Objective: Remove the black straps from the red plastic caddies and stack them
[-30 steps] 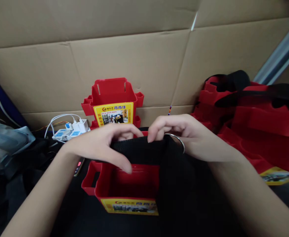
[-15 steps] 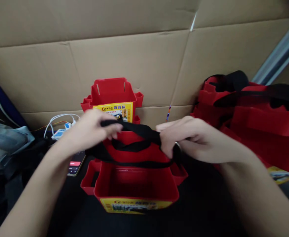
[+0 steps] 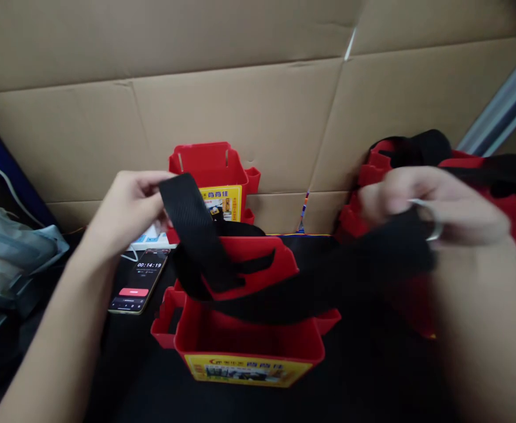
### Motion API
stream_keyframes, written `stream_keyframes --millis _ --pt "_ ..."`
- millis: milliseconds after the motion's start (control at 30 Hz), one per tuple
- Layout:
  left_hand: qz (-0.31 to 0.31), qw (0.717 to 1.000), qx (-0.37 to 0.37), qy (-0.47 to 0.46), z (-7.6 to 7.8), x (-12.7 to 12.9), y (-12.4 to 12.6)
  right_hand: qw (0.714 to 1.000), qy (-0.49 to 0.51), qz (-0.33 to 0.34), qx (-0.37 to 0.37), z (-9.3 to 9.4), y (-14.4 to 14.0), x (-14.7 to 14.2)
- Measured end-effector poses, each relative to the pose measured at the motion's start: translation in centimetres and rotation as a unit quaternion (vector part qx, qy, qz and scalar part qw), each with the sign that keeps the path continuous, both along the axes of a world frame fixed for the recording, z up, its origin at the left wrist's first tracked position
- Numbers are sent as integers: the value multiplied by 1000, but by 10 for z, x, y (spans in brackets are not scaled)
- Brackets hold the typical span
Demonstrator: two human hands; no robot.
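Note:
A red plastic caddy (image 3: 244, 338) with a yellow label stands on the black surface in front of me. A black webbing strap (image 3: 205, 241) runs across its top. My left hand (image 3: 128, 205) pinches one end of the strap up at the left. My right hand (image 3: 434, 202), wearing a ring and blurred, grips the other end out to the right, above the caddy's right side. The strap hangs slack between the two hands and dips over the caddy's far wall.
A second red caddy (image 3: 209, 173) stands against the cardboard wall (image 3: 258, 100) behind. A heap of red caddies with black straps (image 3: 416, 153) lies at the right. A phone (image 3: 138, 281) with a running timer lies left of the caddy, beside a white power strip (image 3: 149, 238).
My hands have spread apart: the left rose and moved left with its strap end, the right swung out to the right. The strap is stretched wider, and the phone is now uncovered.

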State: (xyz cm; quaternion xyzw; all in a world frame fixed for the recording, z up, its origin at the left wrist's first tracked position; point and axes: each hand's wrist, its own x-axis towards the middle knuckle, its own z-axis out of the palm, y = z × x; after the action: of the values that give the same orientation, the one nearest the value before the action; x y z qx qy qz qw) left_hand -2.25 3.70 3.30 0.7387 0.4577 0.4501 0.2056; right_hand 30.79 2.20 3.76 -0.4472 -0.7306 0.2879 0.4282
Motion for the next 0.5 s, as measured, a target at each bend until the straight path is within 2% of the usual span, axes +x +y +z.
stream_keyframes --millis 33,100,167,200,233,267,300,333,400,433,500 --pt "-60 998 21 -29 -3 10 -4 994 33 92 -40 1 -5 -13" --pt "-209 978 5 10 -9 27 -11 961 88 239 -106 -2 -15 -39" --pt "-357 926 -80 90 -14 34 -15 943 134 282 -114 -6 -20 -59" --pt "-404 898 -138 112 -15 34 -16 942 157 280 -99 -8 -21 -65" --pt "-422 879 -191 109 -15 32 -16 947 175 259 -75 -10 -19 -69" --pt "-420 876 -224 81 -14 28 -16 957 185 219 -47 -11 -16 -71" --pt "-402 886 -228 32 -11 23 -15 968 190 166 -14 -11 -12 -72" --pt "-370 908 -198 -24 -8 18 -15 975 193 105 19 -11 -8 -71" --pt "-261 958 -54 -103 -1 6 -15 972 218 -5 92 -8 1 -65" --pt "-195 976 14 -93 2 0 -14 962 233 -51 130 -7 4 -61" --pt "-78 994 68 35 5 -12 -13 940 232 -133 211 -3 8 -50"
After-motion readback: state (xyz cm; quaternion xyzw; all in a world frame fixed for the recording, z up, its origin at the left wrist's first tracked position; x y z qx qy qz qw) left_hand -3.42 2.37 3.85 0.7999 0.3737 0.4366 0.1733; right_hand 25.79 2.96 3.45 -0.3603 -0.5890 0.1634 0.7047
